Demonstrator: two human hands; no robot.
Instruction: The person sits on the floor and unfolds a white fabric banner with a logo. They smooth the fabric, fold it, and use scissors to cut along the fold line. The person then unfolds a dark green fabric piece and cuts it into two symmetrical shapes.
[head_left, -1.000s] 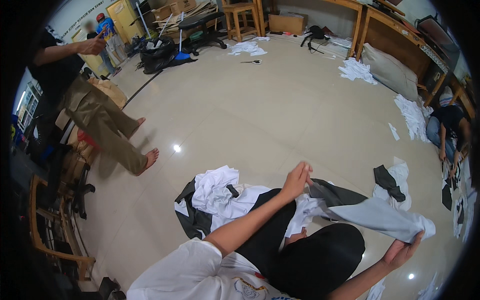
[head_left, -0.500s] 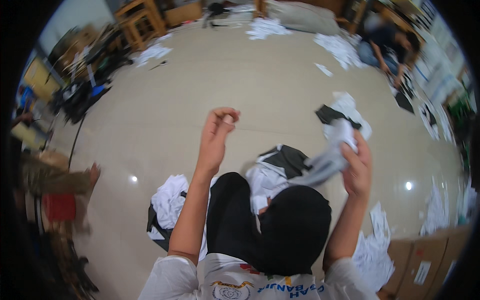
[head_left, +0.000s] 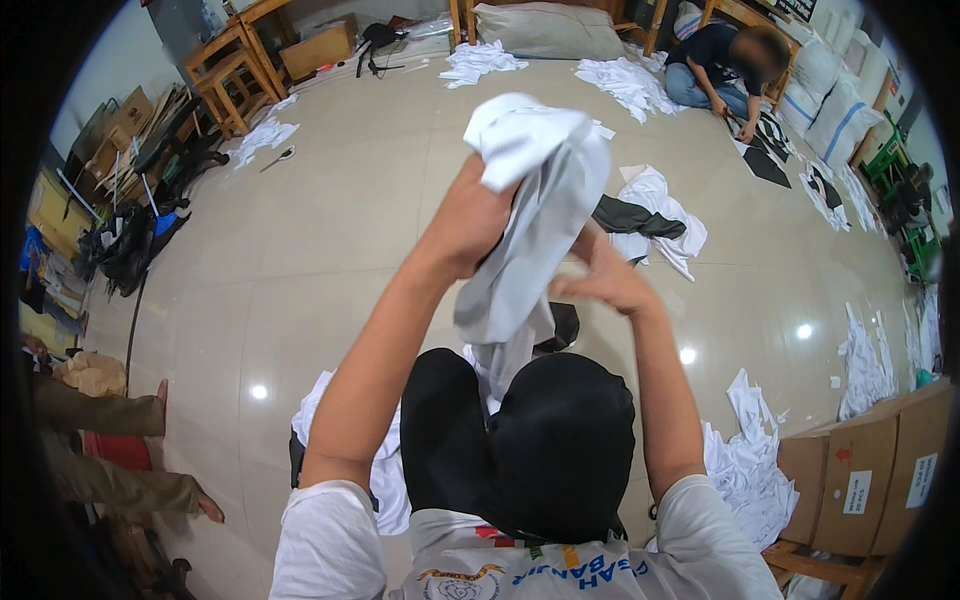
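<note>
In front of my knees I hold up a bunched white cloth point(head_left: 545, 200), its grey-shaded folds hanging down toward my lap. My left hand point(head_left: 478, 222) is closed round its upper part. Beside the cloth's right side is my right hand point(head_left: 615, 280), slightly blurred, thumb and fingers apart; its fingertips are partly hidden at the cloth's edge. A dark grey piece of fabric point(head_left: 562, 328) shows on the floor below, mostly covered by the hanging cloth. To the left of my legs lies a white and dark cloth heap point(head_left: 390, 480), partly behind my arm.
Ahead to the right lies a white and dark grey cloth pile point(head_left: 660, 218). White scraps point(head_left: 745, 480) and cardboard boxes point(head_left: 860, 490) stand close on my right. Another person point(head_left: 725, 75) sits at the far right, handling dark pieces. Someone's legs point(head_left: 120, 450) reach in from the left.
The white cloth has come from the right side to the middle and up. My left hand now grips it, while my right hand, which held it before, has its fingers apart.
</note>
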